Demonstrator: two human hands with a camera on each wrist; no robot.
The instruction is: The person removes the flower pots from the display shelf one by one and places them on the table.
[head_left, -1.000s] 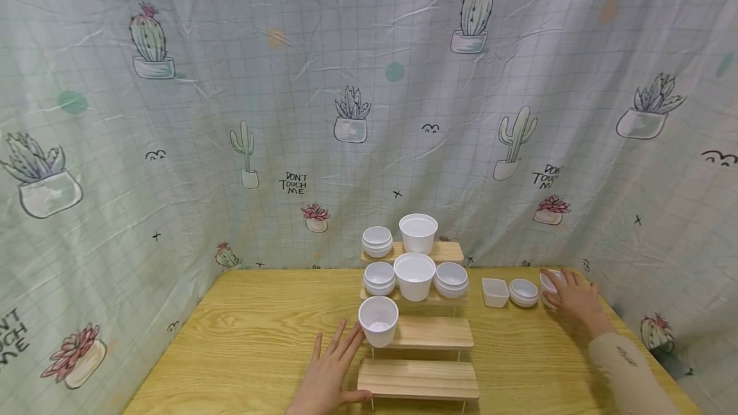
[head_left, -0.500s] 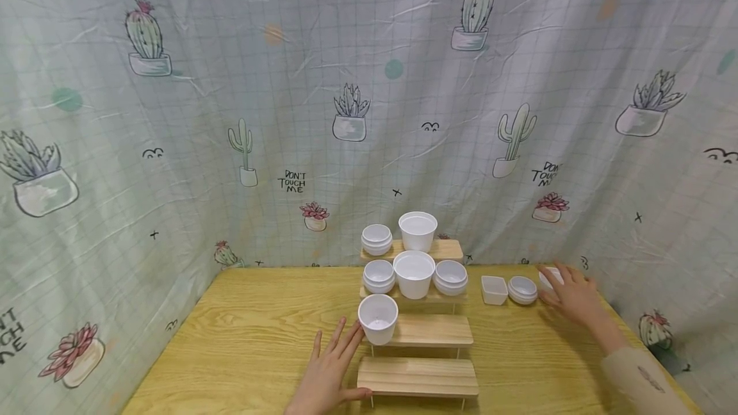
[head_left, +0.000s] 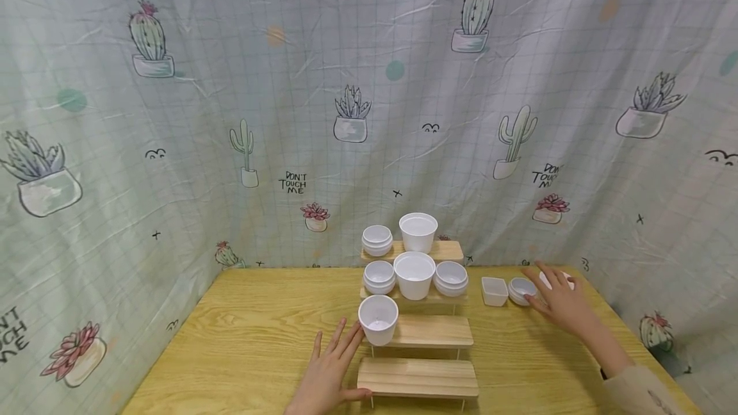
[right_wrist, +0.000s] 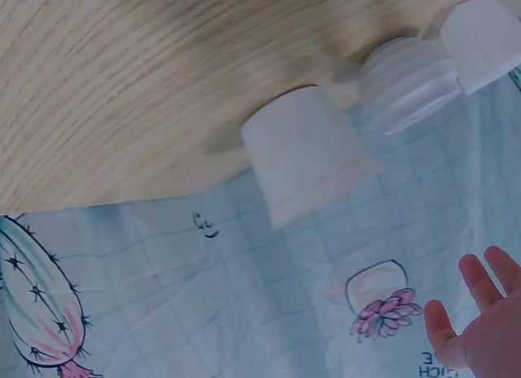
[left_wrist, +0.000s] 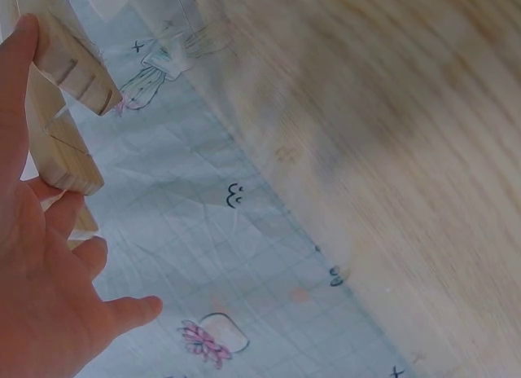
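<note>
My left hand lies spread along the left side of a stepped wooden stand. Its thumb touches the lowest shelf, and its fingertips reach the shelf above, beside a white round pot. In the left wrist view, the fingers meet the ends of the wooden shelves. At the right, my right hand hovers with fingers spread, holding nothing. Below it are a ribbed bowl-shaped pot and a taller white pot, partly hidden in the head view. A square white pot stands to their left.
On the second shelf from the top stand a large pot and two ribbed pots. The top shelf bears a ribbed pot and a large pot. A cactus-print curtain hangs behind and beside the wooden table.
My right hand has come off the tall pot at the far right and moved left, toward the ribbed pot. The left hand stays in place.
</note>
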